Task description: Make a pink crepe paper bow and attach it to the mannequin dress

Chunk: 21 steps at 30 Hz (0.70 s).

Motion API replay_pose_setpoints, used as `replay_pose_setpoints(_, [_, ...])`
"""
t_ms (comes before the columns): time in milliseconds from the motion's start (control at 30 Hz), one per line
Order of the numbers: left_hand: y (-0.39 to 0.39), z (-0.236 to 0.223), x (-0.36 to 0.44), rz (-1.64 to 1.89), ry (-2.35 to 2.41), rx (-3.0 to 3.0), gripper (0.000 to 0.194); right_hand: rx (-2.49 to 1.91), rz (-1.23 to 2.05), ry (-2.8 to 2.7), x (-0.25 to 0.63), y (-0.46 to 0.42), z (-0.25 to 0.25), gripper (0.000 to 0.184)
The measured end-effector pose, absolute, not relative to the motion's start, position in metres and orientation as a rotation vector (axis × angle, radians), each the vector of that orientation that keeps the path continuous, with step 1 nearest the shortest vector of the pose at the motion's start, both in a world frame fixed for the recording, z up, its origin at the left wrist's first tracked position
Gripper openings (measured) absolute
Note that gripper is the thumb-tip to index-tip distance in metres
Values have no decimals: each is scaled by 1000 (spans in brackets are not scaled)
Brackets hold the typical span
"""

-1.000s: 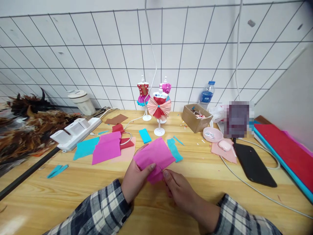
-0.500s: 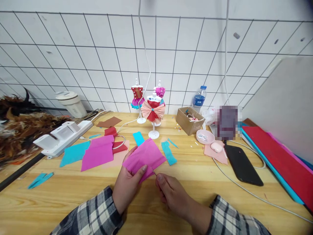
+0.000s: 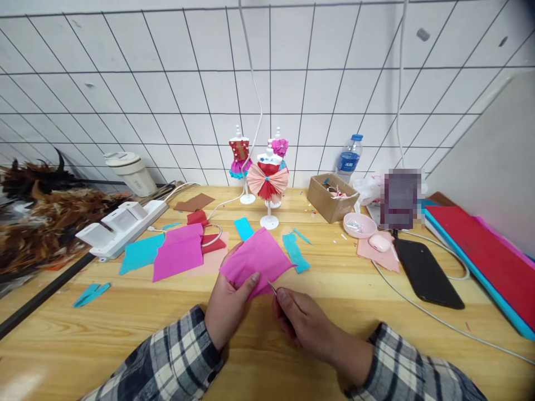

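My left hand (image 3: pixel 230 298) is closed on a magenta sheet of crepe paper (image 3: pixel 261 256), thumb on top and fingers beneath. The sheet is held tilted above the table. My right hand (image 3: pixel 301 318) grips a thin pointed metal tool (image 3: pixel 272 287), mostly hidden in the fist; its kind does not show. The tool's tip is at the sheet's lower edge, and I cannot tell whether it touches. Behind the sheet stand several small dress forms in paper outfits, the front one (image 3: pixel 268 181) with a pink pleated bow. A cut turquoise strip (image 3: pixel 296 253) lies right of the sheet.
Magenta (image 3: pixel 179 259) and turquoise paper pieces (image 3: pixel 140 255) lie at left, near a white power strip (image 3: pixel 125 231). A cardboard box (image 3: pixel 332 199), a pink dish (image 3: pixel 359 226) and a black phone (image 3: pixel 428 274) are at right. Loose cables cross the table.
The view has shifted slightly, so everything sits further right in the picture. My right hand's tool tip shows a little more beside the sheet's lower edge. Both hands keep their holds.
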<state>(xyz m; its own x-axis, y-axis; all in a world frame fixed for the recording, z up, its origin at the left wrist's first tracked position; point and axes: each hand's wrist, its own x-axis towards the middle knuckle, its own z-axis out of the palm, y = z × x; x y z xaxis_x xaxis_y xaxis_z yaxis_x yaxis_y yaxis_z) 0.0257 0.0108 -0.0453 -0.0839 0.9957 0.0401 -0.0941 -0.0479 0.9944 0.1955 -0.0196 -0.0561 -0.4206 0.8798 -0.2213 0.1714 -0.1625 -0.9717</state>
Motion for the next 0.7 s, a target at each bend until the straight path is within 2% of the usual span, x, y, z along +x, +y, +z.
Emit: replay_pose_setpoints(700, [-1,-43,39,1350,1196,1187,75,-1256,1401,-1604,192,-18,-62,53])
